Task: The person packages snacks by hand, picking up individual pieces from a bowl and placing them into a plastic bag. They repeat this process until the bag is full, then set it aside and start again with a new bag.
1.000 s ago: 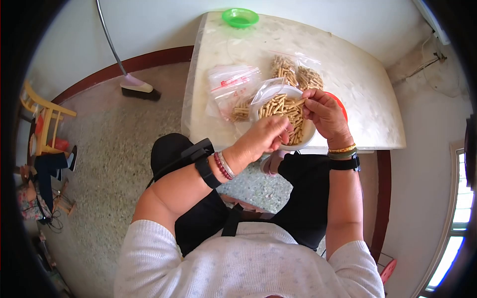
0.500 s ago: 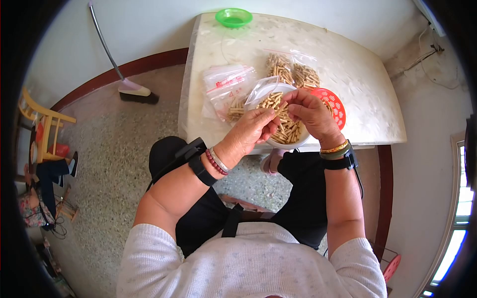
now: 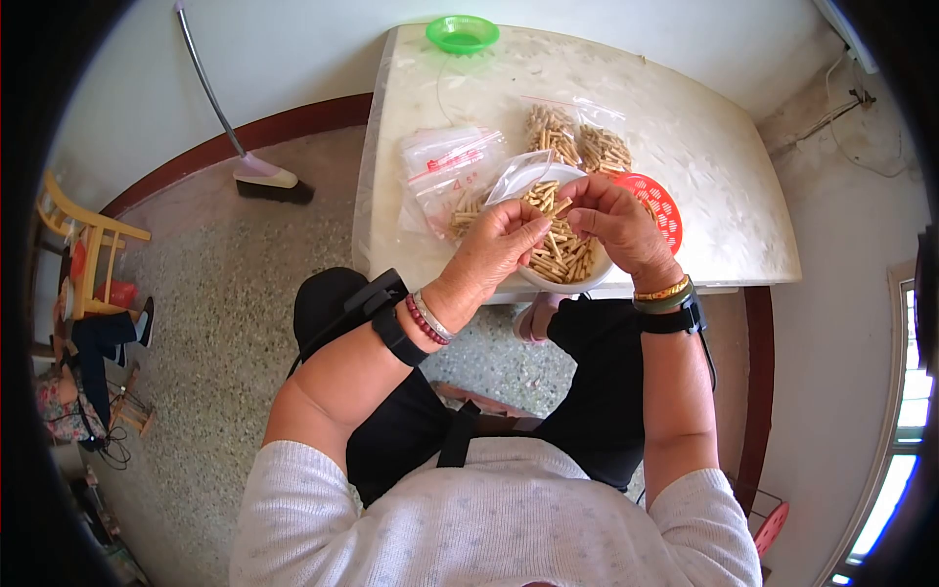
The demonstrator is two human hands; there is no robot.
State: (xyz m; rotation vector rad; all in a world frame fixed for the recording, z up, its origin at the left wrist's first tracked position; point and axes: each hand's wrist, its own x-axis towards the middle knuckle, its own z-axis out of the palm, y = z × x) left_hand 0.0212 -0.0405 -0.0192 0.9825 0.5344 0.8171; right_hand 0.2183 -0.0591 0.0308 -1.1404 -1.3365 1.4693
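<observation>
A white bowl (image 3: 595, 277) full of short tan sticks (image 3: 564, 256) stands at the table's front edge. Above it my left hand (image 3: 501, 240) is closed in a pinch, with a short tan stick (image 3: 558, 207) at its fingertips. Close by on the right, my right hand (image 3: 619, 223) is also pinched, over the bowl's right side; whatever lies between its fingers is too small to name. Left of the bowl is a clear plastic bag (image 3: 464, 211) with sticks in it. Two filled bags (image 3: 551, 132) lie behind the bowl.
A red perforated basket (image 3: 665, 210) sits right of the bowl on the pale table (image 3: 704, 127). At the back left is a green bowl (image 3: 463, 35). A broom (image 3: 273, 184) leans on the wall. Another person's legs (image 3: 98, 342) show at far left.
My left hand has shifted slightly and its fingers are more closed together. The stick now shows more plainly between the hands, tilted up to the right.
</observation>
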